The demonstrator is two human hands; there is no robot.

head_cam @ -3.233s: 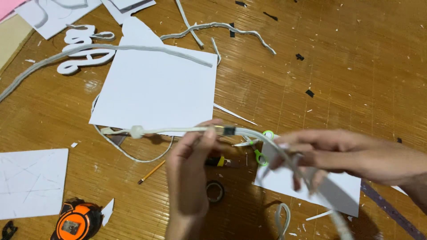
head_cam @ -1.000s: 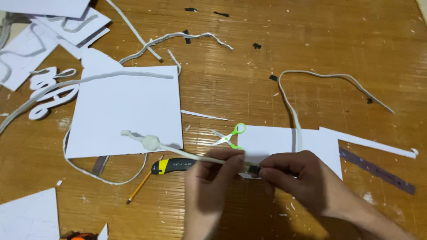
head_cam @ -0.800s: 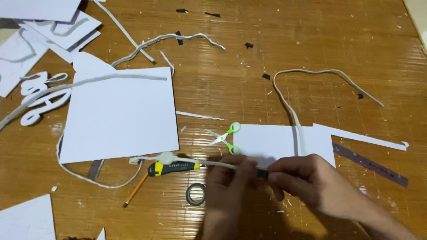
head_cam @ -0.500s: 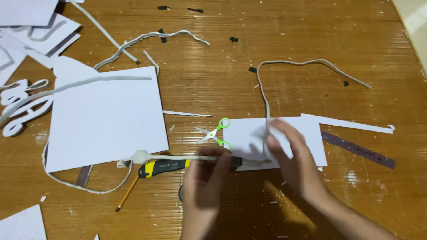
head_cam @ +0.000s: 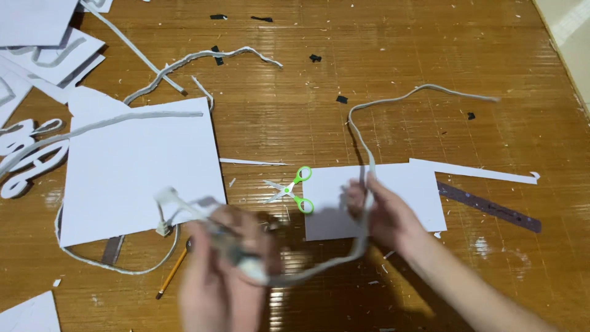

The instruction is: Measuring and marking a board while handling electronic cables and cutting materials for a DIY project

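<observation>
**Both hands on one grey strip**

The left hand [head_cam: 224, 270], blurred, is closed around one end of a long, thin grey foam strip [head_cam: 362, 154]; the right hand [head_cam: 384, 212] pinches it further along. Its free end arcs over the wooden table [head_cam: 381, 55], beside small green-handled scissors [head_cam: 292, 190] and a white sheet [head_cam: 141, 175].

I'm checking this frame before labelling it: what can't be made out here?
- Head view: the left hand is motion-blurred, so what it grips along with the grey strip is unclear.
- Head view: the dark ruler is partly under the small white sheet.
- Head view: the white cut-outs are cut off by the left edge.
</observation>
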